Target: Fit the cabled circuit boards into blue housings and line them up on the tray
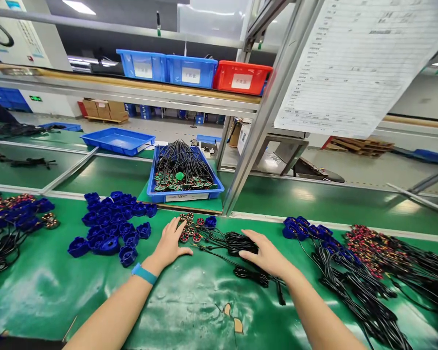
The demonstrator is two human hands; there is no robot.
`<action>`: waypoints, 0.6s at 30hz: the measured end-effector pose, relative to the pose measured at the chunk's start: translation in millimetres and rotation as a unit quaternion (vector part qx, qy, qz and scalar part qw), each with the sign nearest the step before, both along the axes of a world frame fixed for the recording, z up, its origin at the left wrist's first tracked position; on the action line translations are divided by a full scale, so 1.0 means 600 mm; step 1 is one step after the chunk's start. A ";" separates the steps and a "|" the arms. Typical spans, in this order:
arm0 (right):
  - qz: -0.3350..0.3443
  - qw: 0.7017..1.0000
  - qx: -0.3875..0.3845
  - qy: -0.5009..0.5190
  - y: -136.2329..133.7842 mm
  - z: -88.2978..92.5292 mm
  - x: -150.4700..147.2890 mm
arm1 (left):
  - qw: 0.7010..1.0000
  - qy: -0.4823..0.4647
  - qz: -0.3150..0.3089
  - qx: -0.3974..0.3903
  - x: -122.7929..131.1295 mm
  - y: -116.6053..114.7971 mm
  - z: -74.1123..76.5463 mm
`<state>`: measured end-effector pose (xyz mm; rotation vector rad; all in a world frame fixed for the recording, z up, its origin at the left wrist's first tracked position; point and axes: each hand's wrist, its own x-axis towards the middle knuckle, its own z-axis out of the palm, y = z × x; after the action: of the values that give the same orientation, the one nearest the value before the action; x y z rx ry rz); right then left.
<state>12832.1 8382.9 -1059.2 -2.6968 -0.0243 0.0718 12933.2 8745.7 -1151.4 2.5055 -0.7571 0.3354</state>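
Resting wide beside the coils (196, 237), the left hand (168, 244) had its thumb spread and its fingertips at their left edge; contact could not be confirmed, and nothing was seen in its grasp. The right hand (263, 253) curved over a cable bundle (236, 244), fingers and thumb apart; whether it gripped could not be told. Thin leads (212, 235) ran between coils and bundle, all on the mat (190, 301), in front of the tray (151, 180). In my judgement, good practice called for moving the bundle by its body, never by the leads, with the coils steadied together. A second bundle (251, 275) lay just nearer the person and was best kept from tangling. Heaped caps (105, 244) stood left of the left hand. Tears (238, 325) in the near mat posed a possible snag. More cables (350, 284) lay to the right, best left unmixed.
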 end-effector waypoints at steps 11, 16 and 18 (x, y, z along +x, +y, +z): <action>-0.049 0.988 -0.058 -0.134 0.183 -0.061 0.187 | 0.997 -0.029 0.058 -0.048 -0.080 0.051 -0.012; -0.049 0.987 -0.062 -0.142 0.183 -0.067 0.203 | 0.996 -0.009 0.060 -0.066 -0.116 0.076 -0.020; -0.060 0.984 -0.062 -0.153 0.176 -0.061 0.204 | 0.995 -0.001 0.059 -0.074 -0.124 0.078 -0.020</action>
<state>12954.2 8488.3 -1095.7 -2.7995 0.0496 -0.3905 12859.1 8792.6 -1163.6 2.4150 -0.5636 0.4205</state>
